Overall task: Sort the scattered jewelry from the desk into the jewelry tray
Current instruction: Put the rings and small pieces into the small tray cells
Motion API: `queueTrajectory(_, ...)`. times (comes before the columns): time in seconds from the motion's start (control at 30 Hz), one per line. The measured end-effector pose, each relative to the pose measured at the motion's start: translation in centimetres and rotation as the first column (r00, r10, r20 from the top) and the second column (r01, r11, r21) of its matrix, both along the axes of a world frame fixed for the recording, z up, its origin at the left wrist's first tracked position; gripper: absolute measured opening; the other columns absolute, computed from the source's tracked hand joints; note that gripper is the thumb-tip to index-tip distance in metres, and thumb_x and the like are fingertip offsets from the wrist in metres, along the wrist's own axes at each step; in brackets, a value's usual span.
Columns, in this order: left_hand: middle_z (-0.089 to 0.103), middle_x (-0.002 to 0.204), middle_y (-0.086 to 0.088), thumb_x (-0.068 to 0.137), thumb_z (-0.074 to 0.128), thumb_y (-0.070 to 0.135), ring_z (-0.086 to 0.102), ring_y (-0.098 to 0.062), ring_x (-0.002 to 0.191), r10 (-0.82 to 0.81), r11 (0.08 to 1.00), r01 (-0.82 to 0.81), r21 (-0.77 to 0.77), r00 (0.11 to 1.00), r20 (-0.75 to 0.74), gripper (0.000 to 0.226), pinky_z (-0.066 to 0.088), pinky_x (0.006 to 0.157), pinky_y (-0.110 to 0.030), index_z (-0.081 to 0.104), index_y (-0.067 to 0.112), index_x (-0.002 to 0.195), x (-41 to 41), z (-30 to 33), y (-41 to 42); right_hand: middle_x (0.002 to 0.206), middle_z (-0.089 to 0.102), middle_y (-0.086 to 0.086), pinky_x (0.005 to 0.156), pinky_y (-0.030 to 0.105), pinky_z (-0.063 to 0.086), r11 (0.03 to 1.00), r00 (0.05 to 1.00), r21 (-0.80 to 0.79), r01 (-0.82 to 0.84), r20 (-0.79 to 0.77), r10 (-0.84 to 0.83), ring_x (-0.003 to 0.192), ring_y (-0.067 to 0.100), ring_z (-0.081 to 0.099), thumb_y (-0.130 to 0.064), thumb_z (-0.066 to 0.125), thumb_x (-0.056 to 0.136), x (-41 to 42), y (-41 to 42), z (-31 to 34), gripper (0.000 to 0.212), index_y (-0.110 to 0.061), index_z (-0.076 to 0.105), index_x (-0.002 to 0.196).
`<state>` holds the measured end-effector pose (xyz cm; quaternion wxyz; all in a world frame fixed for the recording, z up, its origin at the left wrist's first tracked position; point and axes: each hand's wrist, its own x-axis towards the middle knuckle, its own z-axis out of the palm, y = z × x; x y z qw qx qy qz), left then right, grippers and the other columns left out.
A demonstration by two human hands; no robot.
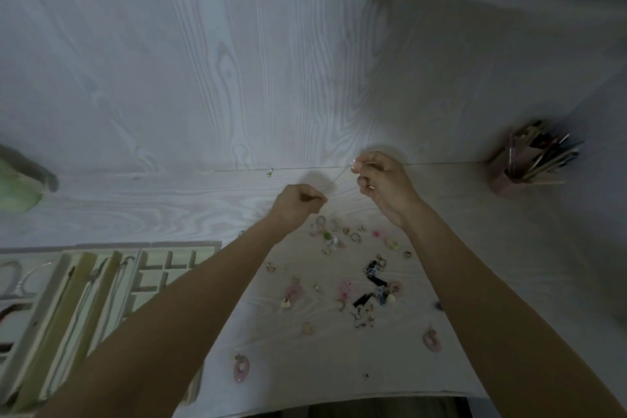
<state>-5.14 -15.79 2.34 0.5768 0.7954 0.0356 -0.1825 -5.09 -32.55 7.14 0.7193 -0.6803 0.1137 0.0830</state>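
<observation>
Fingers of the left hand (298,202) and right hand (380,180) pinch opposite ends of a thin chain (336,181) held taut above the desk (169,207), running from seven to one o'clock, scattered jewelry (346,268) at six, jewelry tray (101,288) at eight.

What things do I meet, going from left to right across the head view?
Green object → jewelry tray → left hand → thin chain → right hand → pink holder of brushes.
</observation>
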Motion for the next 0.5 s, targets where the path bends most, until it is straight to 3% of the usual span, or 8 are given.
queueTrajectory(0.1, 0.064, 0.088, -0.003, 0.091, 0.058, 0.014, 0.061, -0.015, 0.084, -0.015, 0.998, 0.018, 0.065, 0.998, -0.054, 0.012, 0.044, 0.064, -0.018, 0.065, 0.009, 0.082, -0.4, 0.4, 1.5, 0.076, 0.055, 0.001, 0.056, 0.017, 0.038, 0.999, 0.999, 0.010, 0.035, -0.011, -0.035, 0.052, 0.006, 0.040, 0.000, 0.053, 0.091, -0.4, 0.0, 0.2, 0.017, -0.012, 0.055, 0.080)
queueTrajectory(0.2, 0.060, 0.090, -0.003, 0.093, 0.056, 0.021, 0.057, -0.018, 0.093, -0.003, 0.997, 0.012, 0.074, 0.992, -0.128, 0.023, 0.038, 0.067, -0.023, 0.058, 0.011, 0.072, -0.6, 0.7, 3.2, 0.073, 0.054, 0.002, 0.053, 0.019, 0.032, 0.998, 0.998, -0.025, 0.064, -0.017, -0.065, 0.047, 0.005, 0.037, 0.003, 0.053, 0.090, -0.5, 0.2, 0.1, 0.019, -0.011, 0.055, 0.078)
queueTrajectory(0.27, 0.059, 0.100, 0.003, 0.095, 0.053, 0.025, 0.056, -0.015, 0.096, -0.016, 0.998, 0.026, 0.059, 0.986, -0.168, 0.022, 0.038, 0.073, -0.025, 0.062, 0.007, 0.086, -1.0, 1.1, 4.0, 0.072, 0.054, 0.003, 0.051, 0.019, 0.031, 0.996, 0.997, -0.047, 0.078, -0.021, -0.079, 0.041, 0.002, 0.037, 0.004, 0.053, 0.090, -0.6, 0.4, -0.1, 0.020, -0.010, 0.054, 0.077)
queueTrajectory(0.33, 0.063, 0.095, 0.004, 0.097, 0.048, 0.031, 0.060, -0.012, 0.092, -0.006, 0.999, 0.015, 0.040, 0.978, -0.209, 0.030, 0.040, 0.083, -0.029, 0.062, 0.005, 0.096, -1.4, 1.7, 4.4, 0.073, 0.054, 0.003, 0.049, 0.018, 0.032, 0.993, 0.995, -0.071, 0.089, -0.027, -0.091, 0.039, 0.002, 0.038, 0.004, 0.052, 0.091, -0.8, 0.6, -0.3, 0.020, -0.011, 0.053, 0.077)
queueTrajectory(0.4, 0.066, 0.081, 0.000, 0.098, 0.046, 0.035, 0.065, -0.014, 0.081, 0.032, 0.998, -0.049, -0.049, 0.954, -0.297, 0.030, 0.047, 0.087, -0.033, 0.056, 0.011, 0.082, -1.8, 2.3, 4.8, 0.075, 0.054, 0.002, 0.048, 0.016, 0.033, 0.992, 0.996, -0.097, 0.081, -0.037, -0.085, 0.045, 0.005, 0.038, 0.004, 0.052, 0.091, -1.1, 1.1, -0.6, 0.021, -0.011, 0.053, 0.077)
queueTrajectory(0.5, 0.062, 0.072, -0.005, 0.098, 0.047, 0.033, 0.065, -0.017, 0.069, 0.036, 0.952, -0.167, -0.258, 0.894, -0.446, 0.030, 0.057, 0.074, -0.031, 0.052, 0.012, 0.077, -2.2, 3.1, 5.0, 0.077, 0.054, 0.004, 0.049, 0.015, 0.035, 0.994, 0.997, -0.099, 0.043, -0.061, -0.049, 0.053, 0.009, 0.037, 0.005, 0.051, 0.091, -2.1, 2.0, -1.0, 0.020, -0.011, 0.055, 0.079)
